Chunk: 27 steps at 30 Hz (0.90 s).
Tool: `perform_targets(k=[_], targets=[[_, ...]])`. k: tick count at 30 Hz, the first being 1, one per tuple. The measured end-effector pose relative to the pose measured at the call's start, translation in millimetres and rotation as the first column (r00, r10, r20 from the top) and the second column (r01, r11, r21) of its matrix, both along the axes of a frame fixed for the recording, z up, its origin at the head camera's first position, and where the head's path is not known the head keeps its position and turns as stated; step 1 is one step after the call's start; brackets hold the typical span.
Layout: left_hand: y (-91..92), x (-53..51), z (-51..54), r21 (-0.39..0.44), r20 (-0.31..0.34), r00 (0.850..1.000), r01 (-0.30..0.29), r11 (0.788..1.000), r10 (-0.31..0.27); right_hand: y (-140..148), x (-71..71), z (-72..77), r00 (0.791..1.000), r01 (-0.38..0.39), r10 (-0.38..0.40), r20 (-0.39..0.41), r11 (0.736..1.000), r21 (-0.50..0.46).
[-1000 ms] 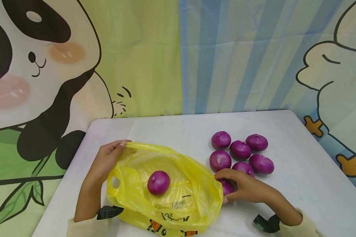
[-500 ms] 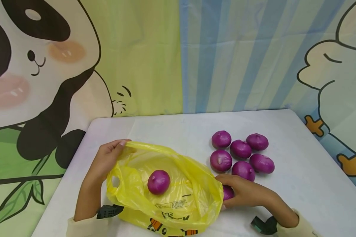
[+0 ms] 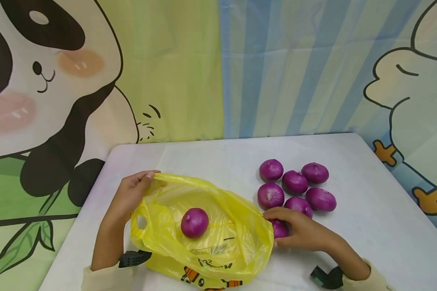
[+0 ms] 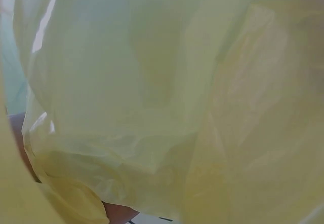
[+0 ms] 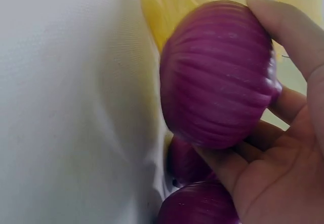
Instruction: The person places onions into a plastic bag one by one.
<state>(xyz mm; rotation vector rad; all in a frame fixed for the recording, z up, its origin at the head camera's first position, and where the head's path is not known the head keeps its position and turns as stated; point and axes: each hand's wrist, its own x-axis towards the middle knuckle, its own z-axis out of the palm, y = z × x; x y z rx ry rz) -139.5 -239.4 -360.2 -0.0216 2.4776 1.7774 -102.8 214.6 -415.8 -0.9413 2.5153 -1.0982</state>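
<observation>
A yellow plastic bag (image 3: 236, 226) lies with its mouth spread wide, and one purple onion (image 3: 194, 222) rests inside it. At the bag's upper left edge my left hand (image 3: 129, 196) pinches the rim between thumb and fingers. Yellow film (image 4: 152, 82) fills the left wrist view and hides that hand's fingers. My right hand (image 3: 306, 230) is at the bag's right edge, its thumb and fingers around another onion (image 3: 279, 228). In the right wrist view the hand (image 5: 283, 168) cups this onion (image 5: 220, 77), with the bag (image 5: 169, 6) right behind it.
Several purple onions (image 3: 294, 182) sit in a cluster beyond my right hand on the white table (image 3: 371, 194). A cartoon-printed curtain (image 3: 189, 72) stands along the table's far edge. Each wrist carries a small dark device.
My right hand has shifted slightly at the onion beside the bag, and its fingers lie a little further up. The left hand, the bag and the onion inside it have hardly moved.
</observation>
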Motion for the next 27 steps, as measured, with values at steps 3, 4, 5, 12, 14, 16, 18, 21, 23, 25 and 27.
perform_targets(k=[3, 4, 5, 12, 14, 16, 18, 21, 23, 25, 27], targets=[[-1.3, -0.6, 0.3, -0.002, -0.005, 1.0, -0.003, 1.0, 0.003, 2, -1.2, 2.0, 0.999, 0.019, -0.021, -0.05, 0.999, -0.035], [-1.6, -0.7, 0.6, -0.002, -0.005, 1.0, -0.005, 1.0, 0.005, 2, -1.7, 2.8, 0.998, 0.028, -0.031, -0.063, 0.998, -0.049], [-2.0, -0.6, 0.8, -0.005, -0.005, 1.0, -0.006, 1.0, 0.006, 3, -2.2, 3.6, 0.996, 0.039, -0.043, -0.079, 0.998, -0.059], [-2.1, -0.8, 1.6, 0.0, -0.008, 1.0, -0.001, 1.0, 0.001, 8, -5.6, 15.6, 0.989, 0.13, -0.14, -0.048, 0.977, -0.167], [-1.6, -1.2, 1.5, 0.0, -0.013, 1.0, 0.002, 1.0, -0.002, 10, -6.6, 20.6, 0.986, 0.15, -0.161, -0.051, 0.972, -0.181], [-1.0, -1.5, 1.4, 0.003, -0.014, 1.0, 0.005, 1.0, -0.005, 11, -7.7, 26.3, 0.981, 0.166, -0.18, -0.064, 0.968, -0.187], [-0.6, -1.5, 1.4, 0.007, -0.014, 1.0, 0.005, 1.0, -0.005, 12, -9.1, 33.0, 0.978, 0.172, -0.191, -0.084, 0.966, -0.194], [0.2, -2.0, 0.9, 0.015, -0.01, 1.0, 0.003, 1.0, -0.003, 11, -11.9, 44.2, 0.975, 0.176, -0.198, -0.102, 0.965, -0.194], [0.9, -2.4, 0.2, 0.018, -0.006, 1.0, 0.006, 1.0, -0.006, 10, -14.1, 51.7, 0.974, 0.169, -0.193, -0.114, 0.966, -0.194], [1.4, -2.6, -0.7, 0.017, 0.001, 1.0, 0.008, 1.0, -0.008, 8, -16.7, 57.8, 0.976, 0.151, -0.178, -0.123, 0.968, -0.2], [1.5, -2.2, -1.5, 0.008, 0.005, 1.0, 0.007, 1.0, -0.007, 6, -19.3, 62.6, 0.979, 0.116, -0.148, -0.14, 0.97, -0.214]])
